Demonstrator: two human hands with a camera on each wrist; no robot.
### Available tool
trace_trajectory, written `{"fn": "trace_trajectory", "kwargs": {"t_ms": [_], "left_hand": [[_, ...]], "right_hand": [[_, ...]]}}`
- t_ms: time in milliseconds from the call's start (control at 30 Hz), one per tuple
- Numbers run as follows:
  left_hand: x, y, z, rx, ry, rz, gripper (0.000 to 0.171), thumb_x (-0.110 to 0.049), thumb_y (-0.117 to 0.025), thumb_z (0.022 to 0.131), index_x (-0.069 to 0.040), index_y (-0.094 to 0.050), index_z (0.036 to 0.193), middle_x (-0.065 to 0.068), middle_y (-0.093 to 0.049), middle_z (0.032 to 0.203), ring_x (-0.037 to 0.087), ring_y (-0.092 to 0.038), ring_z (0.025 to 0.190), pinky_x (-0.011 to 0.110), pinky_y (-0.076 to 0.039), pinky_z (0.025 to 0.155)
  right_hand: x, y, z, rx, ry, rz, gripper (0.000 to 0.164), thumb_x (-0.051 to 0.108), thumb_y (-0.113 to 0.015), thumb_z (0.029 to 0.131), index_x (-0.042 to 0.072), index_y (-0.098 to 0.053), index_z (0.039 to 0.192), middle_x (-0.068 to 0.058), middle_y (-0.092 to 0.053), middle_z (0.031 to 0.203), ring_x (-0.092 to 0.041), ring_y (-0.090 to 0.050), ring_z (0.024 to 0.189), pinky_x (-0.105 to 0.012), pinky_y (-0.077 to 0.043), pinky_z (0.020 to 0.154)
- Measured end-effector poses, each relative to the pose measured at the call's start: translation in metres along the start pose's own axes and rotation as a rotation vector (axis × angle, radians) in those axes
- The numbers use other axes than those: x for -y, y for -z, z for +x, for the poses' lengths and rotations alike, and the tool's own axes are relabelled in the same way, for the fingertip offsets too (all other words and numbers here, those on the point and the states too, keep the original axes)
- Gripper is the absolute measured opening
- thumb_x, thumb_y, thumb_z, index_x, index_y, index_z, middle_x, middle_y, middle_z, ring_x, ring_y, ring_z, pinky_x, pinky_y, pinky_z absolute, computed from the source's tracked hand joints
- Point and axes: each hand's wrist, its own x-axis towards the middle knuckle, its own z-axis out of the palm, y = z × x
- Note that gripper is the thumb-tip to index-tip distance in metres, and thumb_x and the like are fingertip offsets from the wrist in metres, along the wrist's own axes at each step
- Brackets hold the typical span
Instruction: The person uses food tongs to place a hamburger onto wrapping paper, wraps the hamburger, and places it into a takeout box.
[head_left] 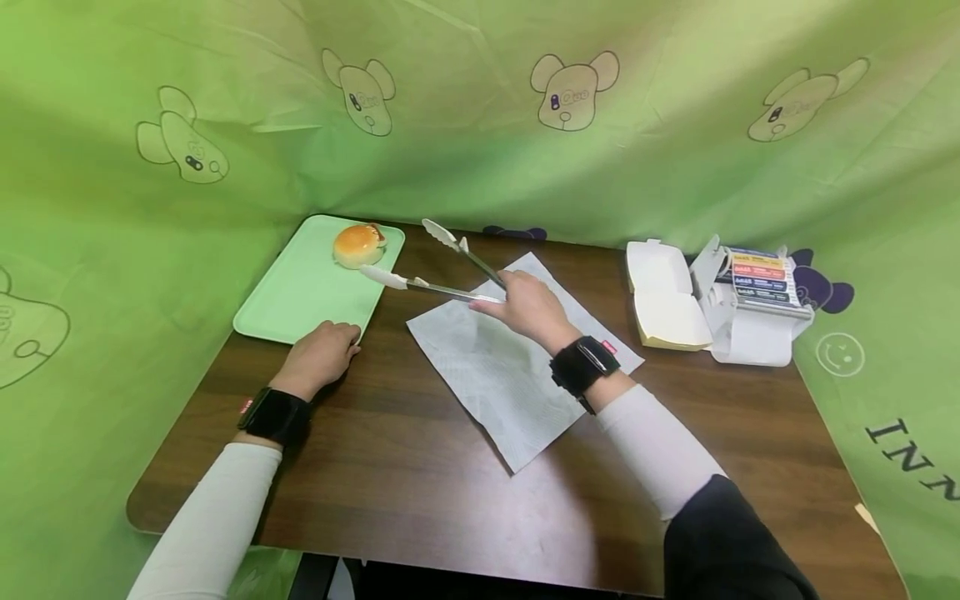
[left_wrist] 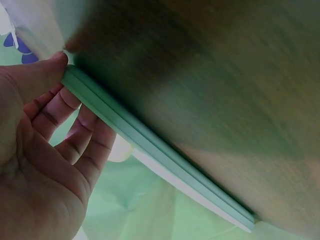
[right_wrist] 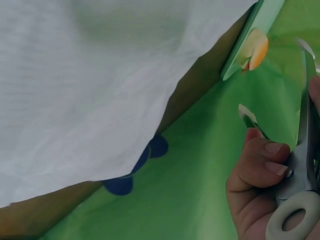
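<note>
A sesame-free, glossy-topped burger sits toward the far right of the pale green tray. My left hand grips the tray's near right corner; in the left wrist view the thumb and fingers lie along its green edge. With my right hand I hold metal tongs above the paper sheet. Their pale tips are spread wide, one over the tray's right rim close to the burger, the other beyond it. The right wrist view shows fingers round the tongs' arms and a ring at their end.
The white, textured paper lies flat in the middle of the brown table. To the right are an opened white takeaway box and a white dispenser with several coloured boxes. A green printed curtain closes off the back and sides.
</note>
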Motion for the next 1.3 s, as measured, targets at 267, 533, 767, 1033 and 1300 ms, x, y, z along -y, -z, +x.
{"fn": "trace_trajectory", "kwargs": {"t_ms": [267, 533, 767, 1033, 1300], "left_hand": [[-0.001, 0.001, 0.001, -0.006, 0.021, 0.003, 0.024, -0.009, -0.071, 0.093, -0.009, -0.053, 0.078, 0.008, -0.064, 0.079, 0.034, -0.058, 0.079, 0.047, -0.050, 0.068], [0.001, -0.001, 0.002, 0.009, 0.048, 0.000, 0.021, -0.011, -0.072, 0.093, -0.010, -0.055, 0.080, 0.009, -0.064, 0.081, 0.034, -0.060, 0.081, 0.048, -0.052, 0.067], [0.004, -0.002, 0.003, 0.030, 0.058, 0.001, 0.021, -0.012, -0.071, 0.094, -0.010, -0.055, 0.080, 0.009, -0.063, 0.079, 0.034, -0.061, 0.082, 0.049, -0.052, 0.066], [0.001, 0.000, 0.002, 0.035, 0.065, -0.023, 0.022, -0.012, -0.072, 0.093, -0.011, -0.055, 0.079, 0.007, -0.061, 0.076, 0.032, -0.060, 0.081, 0.047, -0.051, 0.064], [0.004, -0.002, 0.001, 0.013, 0.063, -0.021, 0.023, -0.011, -0.073, 0.092, -0.012, -0.055, 0.078, 0.006, -0.060, 0.075, 0.031, -0.059, 0.079, 0.045, -0.050, 0.063]], "right_hand": [[0.028, -0.017, 0.033, 0.051, -0.004, -0.051, 0.078, 0.065, -0.066, 0.089, 0.001, -0.060, 0.133, -0.016, -0.066, 0.118, -0.031, -0.064, 0.105, -0.047, -0.055, 0.086], [0.049, -0.035, 0.058, 0.028, -0.036, -0.087, 0.070, 0.068, -0.067, 0.085, 0.006, -0.065, 0.118, -0.011, -0.068, 0.108, -0.031, -0.066, 0.098, -0.045, -0.056, 0.078], [0.062, -0.048, 0.071, 0.021, -0.070, -0.090, 0.064, 0.071, -0.067, 0.083, 0.011, -0.064, 0.106, -0.007, -0.066, 0.099, -0.028, -0.066, 0.092, -0.043, -0.056, 0.075], [0.070, -0.059, 0.079, 0.014, -0.093, -0.068, 0.056, 0.068, -0.070, 0.083, 0.013, -0.060, 0.089, -0.003, -0.061, 0.083, -0.023, -0.061, 0.075, -0.041, -0.053, 0.064], [0.077, -0.063, 0.083, 0.019, -0.113, -0.075, 0.053, 0.066, -0.070, 0.084, 0.014, -0.062, 0.087, -0.004, -0.063, 0.085, -0.024, -0.063, 0.078, -0.042, -0.053, 0.064]]}}
